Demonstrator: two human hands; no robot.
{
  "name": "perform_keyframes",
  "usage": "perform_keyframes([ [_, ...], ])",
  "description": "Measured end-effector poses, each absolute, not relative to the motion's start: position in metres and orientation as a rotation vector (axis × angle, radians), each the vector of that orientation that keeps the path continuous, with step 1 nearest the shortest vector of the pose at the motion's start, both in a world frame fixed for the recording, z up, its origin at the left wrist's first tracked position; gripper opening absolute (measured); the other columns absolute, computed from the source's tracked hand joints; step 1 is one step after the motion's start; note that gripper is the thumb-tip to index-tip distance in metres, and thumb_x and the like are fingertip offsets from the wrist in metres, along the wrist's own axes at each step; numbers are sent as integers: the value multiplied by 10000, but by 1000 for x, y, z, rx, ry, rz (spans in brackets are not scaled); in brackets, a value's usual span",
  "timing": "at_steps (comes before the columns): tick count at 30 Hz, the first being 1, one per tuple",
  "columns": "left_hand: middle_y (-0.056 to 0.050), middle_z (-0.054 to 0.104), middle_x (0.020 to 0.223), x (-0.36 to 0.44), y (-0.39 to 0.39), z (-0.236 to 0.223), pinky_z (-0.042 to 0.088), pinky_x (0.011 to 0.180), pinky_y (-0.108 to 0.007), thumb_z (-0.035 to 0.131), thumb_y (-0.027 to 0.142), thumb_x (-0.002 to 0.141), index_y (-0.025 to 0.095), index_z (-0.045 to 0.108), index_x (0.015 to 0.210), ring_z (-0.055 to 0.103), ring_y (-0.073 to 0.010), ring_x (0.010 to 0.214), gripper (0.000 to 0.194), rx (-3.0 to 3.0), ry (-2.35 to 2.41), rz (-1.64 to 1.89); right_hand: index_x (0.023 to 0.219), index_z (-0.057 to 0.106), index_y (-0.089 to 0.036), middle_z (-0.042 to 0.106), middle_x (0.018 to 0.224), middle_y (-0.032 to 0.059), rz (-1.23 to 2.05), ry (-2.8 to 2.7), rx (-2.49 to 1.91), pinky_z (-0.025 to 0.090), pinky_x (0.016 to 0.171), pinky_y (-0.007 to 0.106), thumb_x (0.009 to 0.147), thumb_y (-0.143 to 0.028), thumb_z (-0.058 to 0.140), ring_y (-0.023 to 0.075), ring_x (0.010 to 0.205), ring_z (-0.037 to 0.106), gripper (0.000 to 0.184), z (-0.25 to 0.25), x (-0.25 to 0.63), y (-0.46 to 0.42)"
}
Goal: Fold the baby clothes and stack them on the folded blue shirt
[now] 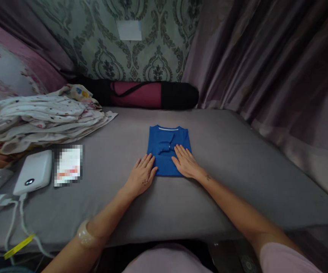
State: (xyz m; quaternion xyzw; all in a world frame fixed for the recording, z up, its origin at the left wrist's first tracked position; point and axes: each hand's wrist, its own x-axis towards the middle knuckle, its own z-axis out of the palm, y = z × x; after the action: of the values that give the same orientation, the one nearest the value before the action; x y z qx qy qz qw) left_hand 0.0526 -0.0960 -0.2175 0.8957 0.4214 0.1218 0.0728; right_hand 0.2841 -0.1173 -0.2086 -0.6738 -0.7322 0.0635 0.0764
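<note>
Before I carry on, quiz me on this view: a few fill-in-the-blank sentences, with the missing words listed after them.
The colour of the folded garment under the right hand is ____.
The wide bracelet circles the ____ forearm.
The long bag by the wall has a dark red middle section and ends that are ____.
The tag near the white cables is ____.

Missing words: blue; left; black; yellow.

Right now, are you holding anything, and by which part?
Nothing is held: the right hand lies flat on the folded blue cloth shirt, the left hand at its left edge.
</note>
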Motion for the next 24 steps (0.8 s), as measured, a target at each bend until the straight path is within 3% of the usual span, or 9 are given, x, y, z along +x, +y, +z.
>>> perform_keyframes([
  [8, -144, 360, 1501, 53, -95, -215, 280, 1140, -475, 258, 440, 986, 117, 419, 1409, 317, -262, 1396, 557, 2643, 1251, 351, 1492, 244, -32, 191, 1563, 144, 227, -2225, -2050, 129, 1179, 430, 969, -510, 166, 250, 1450, 140, 713, -206, 288, -118],
  [13, -170, 403, 1473, 48, -94, -213, 335, 1118, -430, 259, 438, 987, 97, 488, 1337, 377, -249, 1366, 539, 2582, 1205, 545, 1431, 387, -30, 295, 1525, 182, 144, -2161, -2089, 148, 1168, 447, 979, -470, 202, 277, 1433, 206, 658, -188, 268, -105],
  [16, -176, 431, 1453, 47, -93, -216, 353, 1108, -430, 290, 419, 984, 107, 499, 1321, 400, -247, 1352, 504, 2583, 1191, 611, 1460, 343, -60, 243, 1551, 152, 35, -2220, -1932, 121, 1175, 435, 985, -453, 206, 257, 1447, 152, 631, -191, 249, -95],
  [24, -180, 438, 1446, 46, -89, -226, 360, 1101, -458, 336, 401, 965, 110, 493, 1318, 420, -261, 1337, 484, 2539, 1161, 614, 1481, 288, -60, 237, 1553, 143, 116, -2332, -1832, 126, 1175, 434, 984, -481, 188, 235, 1447, 157, 659, -218, 242, -90],
])
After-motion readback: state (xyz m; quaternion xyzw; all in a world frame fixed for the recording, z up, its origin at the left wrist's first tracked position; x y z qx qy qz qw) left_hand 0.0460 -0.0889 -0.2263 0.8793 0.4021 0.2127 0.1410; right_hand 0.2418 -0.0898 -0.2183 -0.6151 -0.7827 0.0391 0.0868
